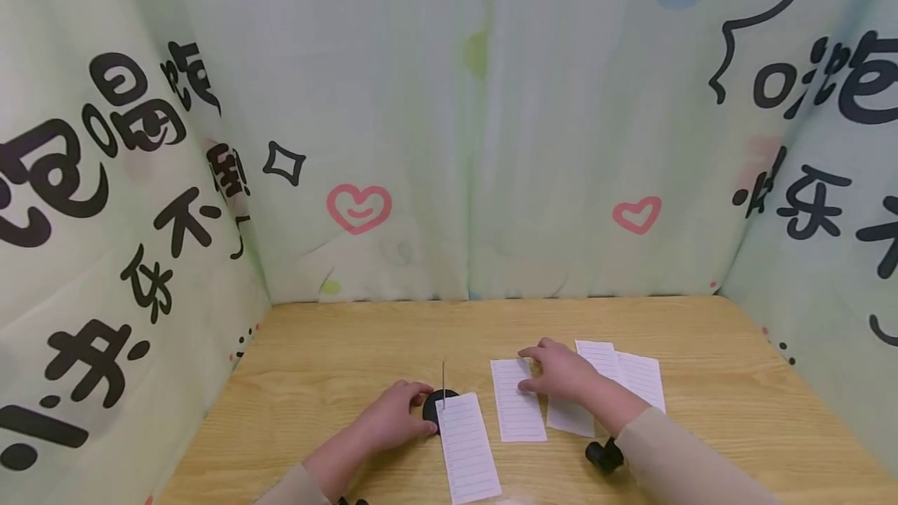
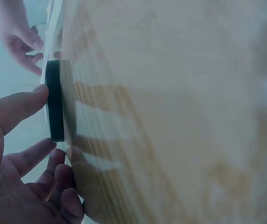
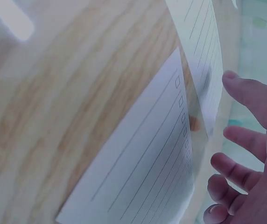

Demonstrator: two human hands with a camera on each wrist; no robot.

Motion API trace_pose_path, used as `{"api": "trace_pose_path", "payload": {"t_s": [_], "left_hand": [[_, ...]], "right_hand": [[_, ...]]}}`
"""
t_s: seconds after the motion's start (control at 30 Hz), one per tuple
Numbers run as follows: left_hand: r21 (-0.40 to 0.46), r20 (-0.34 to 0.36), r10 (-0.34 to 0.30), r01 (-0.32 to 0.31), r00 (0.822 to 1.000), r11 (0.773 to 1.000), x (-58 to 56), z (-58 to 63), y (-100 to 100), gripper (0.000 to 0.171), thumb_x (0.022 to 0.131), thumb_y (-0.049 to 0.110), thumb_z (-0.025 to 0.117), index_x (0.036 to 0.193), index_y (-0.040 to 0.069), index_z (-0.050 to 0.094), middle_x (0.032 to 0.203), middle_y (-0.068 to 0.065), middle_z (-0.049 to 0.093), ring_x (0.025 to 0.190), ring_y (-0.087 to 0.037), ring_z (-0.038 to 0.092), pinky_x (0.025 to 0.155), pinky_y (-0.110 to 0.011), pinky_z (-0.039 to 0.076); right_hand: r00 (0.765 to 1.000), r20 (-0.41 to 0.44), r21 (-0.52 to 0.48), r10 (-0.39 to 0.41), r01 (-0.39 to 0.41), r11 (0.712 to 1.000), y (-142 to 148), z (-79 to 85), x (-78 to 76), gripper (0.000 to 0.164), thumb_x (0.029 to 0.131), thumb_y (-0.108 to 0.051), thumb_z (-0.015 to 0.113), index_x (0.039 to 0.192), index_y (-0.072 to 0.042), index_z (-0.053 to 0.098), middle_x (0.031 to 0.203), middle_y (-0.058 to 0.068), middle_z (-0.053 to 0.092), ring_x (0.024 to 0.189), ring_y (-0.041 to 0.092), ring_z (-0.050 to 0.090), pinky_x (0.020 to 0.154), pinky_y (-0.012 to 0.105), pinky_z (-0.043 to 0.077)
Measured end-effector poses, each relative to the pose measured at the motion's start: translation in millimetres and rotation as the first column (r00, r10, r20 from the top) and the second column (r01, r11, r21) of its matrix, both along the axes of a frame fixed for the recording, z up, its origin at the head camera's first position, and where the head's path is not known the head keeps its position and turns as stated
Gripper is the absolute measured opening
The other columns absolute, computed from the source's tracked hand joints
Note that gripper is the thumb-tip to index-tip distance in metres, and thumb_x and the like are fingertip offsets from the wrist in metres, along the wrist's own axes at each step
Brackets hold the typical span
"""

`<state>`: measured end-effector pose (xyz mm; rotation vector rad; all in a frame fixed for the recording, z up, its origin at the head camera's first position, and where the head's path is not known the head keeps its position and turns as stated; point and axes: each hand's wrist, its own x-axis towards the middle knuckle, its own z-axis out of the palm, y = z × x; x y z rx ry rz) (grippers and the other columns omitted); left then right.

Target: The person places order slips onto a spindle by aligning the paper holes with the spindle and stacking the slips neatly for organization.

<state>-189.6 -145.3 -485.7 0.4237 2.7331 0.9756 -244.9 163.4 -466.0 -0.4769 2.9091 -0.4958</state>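
On the table, my left hand [image 1: 398, 415] grips the round black base [image 1: 430, 405] of a paper spike. The left wrist view has its thumb and fingers at opposite edges of that black disc [image 2: 55, 100]. A thin metal pin [image 1: 443, 376] stands upright from it. One lined paper slip [image 1: 468, 446] overlaps the base, the pin rising at its upper left corner. Fingers spread and holding nothing, my right hand [image 1: 557, 371] is over another lined slip [image 1: 517, 411]. The right wrist view shows a slip with checkboxes [image 3: 147, 154] beside that hand.
More lined slips [image 1: 641, 380] lie on the wooden table [image 1: 337, 341], partly hidden under the right forearm. A small black object [image 1: 605, 455] sits at the right wrist. Printed curtains [image 1: 421, 139] enclose the back and both sides.
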Motion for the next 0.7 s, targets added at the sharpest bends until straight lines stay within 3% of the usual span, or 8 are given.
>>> {"api": "trace_pose_path", "payload": {"t_s": [0.33, 0.7], "left_hand": [[0.007, 0.035, 0.022, -0.022, 0.999, 1.000, -0.2, -2.1, 0.0, 0.054, 0.080, 0.026, 0.083, 0.126, 0.010, 0.062, 0.106, -0.005, 0.057, 0.101, -0.026, 0.055, 0.091, -0.049, 0.045], [-0.006, 0.029, 0.016, -0.016, 0.999, 1.000, -0.2, 1.8, 1.4, 0.054, 0.079, 0.027, 0.083, 0.126, 0.010, 0.062, 0.106, -0.005, 0.057, 0.101, -0.026, 0.055, 0.091, -0.049, 0.045]], "right_hand": [[1.000, 0.013, 0.034, 0.017, -0.018, 0.999, 5.7, -9.9, -6.5, 0.053, 0.081, -0.040, 0.082, 0.127, -0.019, 0.067, 0.099, 0.002, 0.052, 0.085, 0.018, 0.049, 0.073, 0.038, 0.043], [1.000, 0.012, 0.017, 0.015, -0.015, 1.000, 4.0, -6.7, -5.7, 0.045, 0.082, -0.034, 0.081, 0.122, -0.018, 0.069, 0.103, 0.003, 0.053, 0.090, 0.020, 0.051, 0.077, 0.041, 0.044]]}}
